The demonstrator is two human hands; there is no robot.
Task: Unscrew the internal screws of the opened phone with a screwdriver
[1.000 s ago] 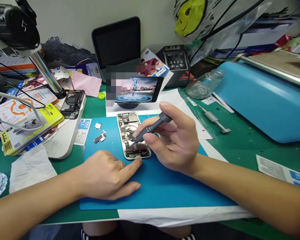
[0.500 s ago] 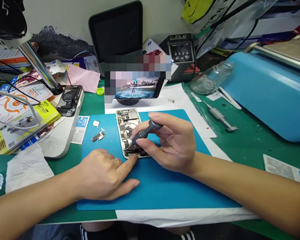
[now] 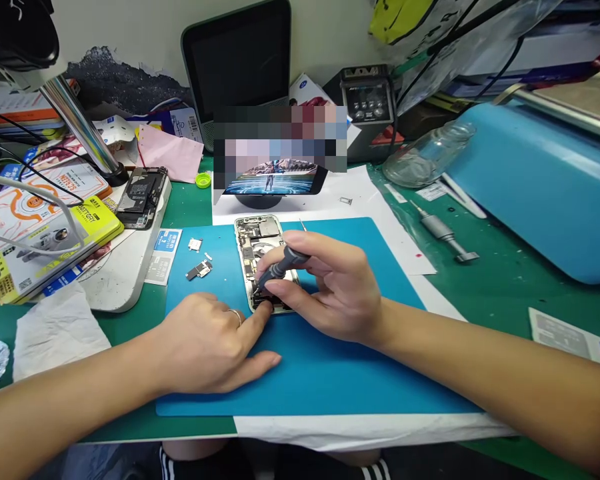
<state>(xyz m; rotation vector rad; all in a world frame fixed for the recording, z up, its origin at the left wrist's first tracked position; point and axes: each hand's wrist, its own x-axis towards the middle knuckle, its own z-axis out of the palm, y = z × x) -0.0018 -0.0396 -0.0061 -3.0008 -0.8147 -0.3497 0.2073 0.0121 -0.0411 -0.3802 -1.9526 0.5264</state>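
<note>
An opened smartphone [image 3: 267, 231] lies on the blue mat [image 3: 330, 373] with its inner parts bare. My right hand [image 3: 337, 287] is closed around a small dark grey screwdriver [image 3: 283, 265], its tip end slanting down to the phone's lower left part. With its index finger stretched out, my left hand [image 3: 205, 343] touches the phone's bottom end. Its thumb stands apart, the other fingers are curled, and nothing is held. Left of the phone lie small loose parts, among them a dark metal-edged piece [image 3: 199, 269] and a silvery piece [image 3: 195, 245]. My right hand covers the phone's lower right side.
Behind the mat, a lit phone [image 3: 290, 179] leans on a round stand. To the right are a grey metal tool [image 3: 440, 230], a glass jar [image 3: 425, 157] and a blue padded piece [image 3: 535, 193]. Another opened phone [image 3: 143, 197] and a yellow battery box [image 3: 60, 250] sit left.
My right hand and the screwdriver have shifted slightly left and the screwdriver's tip end lower on the phone. My left index finger stays at the phone's bottom end. The view has moved slightly.
</note>
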